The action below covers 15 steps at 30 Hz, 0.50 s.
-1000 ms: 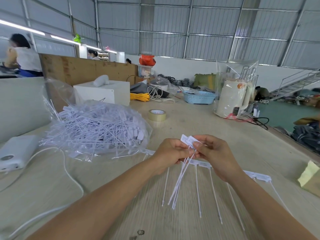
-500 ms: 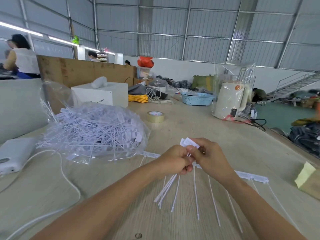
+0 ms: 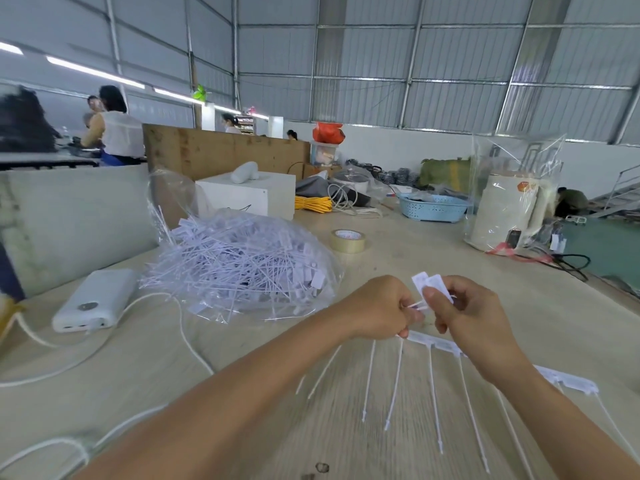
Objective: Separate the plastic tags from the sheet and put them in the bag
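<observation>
Bag (image 3: 242,265) first — clear, soft film stuffed with loose tags, well left of my fingers. Sheet (image 3: 446,344) lies flat just under them, thin tails fanning toward me; light and springy, I judge. My left hand (image 3: 379,308) grips the stems, my right hand (image 3: 467,311) pinches the flat heads of the tags (image 3: 431,287) — the sensible hold. No writing I can read; the tape roll (image 3: 348,240) has blurred print.

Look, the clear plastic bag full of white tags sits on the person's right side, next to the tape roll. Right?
Not quite. The head view shows the clear plastic bag of white plastic tags on the person's left side, beyond the left hand. It does sit next to the beige tape roll.
</observation>
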Tool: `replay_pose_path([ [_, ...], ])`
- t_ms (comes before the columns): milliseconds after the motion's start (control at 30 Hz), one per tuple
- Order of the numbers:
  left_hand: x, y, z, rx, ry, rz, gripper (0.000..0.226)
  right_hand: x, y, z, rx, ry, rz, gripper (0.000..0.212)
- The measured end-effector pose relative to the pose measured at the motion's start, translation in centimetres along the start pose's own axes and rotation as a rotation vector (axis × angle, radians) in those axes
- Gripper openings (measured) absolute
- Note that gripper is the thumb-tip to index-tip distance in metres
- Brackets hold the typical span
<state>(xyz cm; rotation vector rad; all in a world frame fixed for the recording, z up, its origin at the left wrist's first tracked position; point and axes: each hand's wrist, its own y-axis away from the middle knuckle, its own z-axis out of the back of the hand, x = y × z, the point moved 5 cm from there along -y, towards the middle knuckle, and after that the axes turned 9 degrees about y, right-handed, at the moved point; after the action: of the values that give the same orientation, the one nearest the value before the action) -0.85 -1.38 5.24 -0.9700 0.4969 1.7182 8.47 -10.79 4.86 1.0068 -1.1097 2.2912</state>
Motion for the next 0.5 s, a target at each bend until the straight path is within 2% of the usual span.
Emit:
replay_pose_path([
  [100, 0.2, 0.6, 0.7, -0.053, 0.036, -0.007, 0.024, 0.1, 0.0, 0.0, -0.016, -0.005, -0.005, 0.014],
  [267, 0.5, 1.0, 1.0, -0.111, 0.207, 0.022, 0.013, 0.7, 0.1, 0.0, -0.036, -0.007, 0.025, 0.013],
  [367, 1.0, 1.2, -0.2, -0.073, 0.345, 0.094, 0.015, 0.5, 0.3, -0.4, -0.011, 0.033, 0.004, 0.012],
  [500, 1.8, 1.4, -1.4, -0.039, 0.418, 0.154, 0.009, -0.6, 0.3, -0.5, 0.012, 0.085, -0.060, 0.016],
])
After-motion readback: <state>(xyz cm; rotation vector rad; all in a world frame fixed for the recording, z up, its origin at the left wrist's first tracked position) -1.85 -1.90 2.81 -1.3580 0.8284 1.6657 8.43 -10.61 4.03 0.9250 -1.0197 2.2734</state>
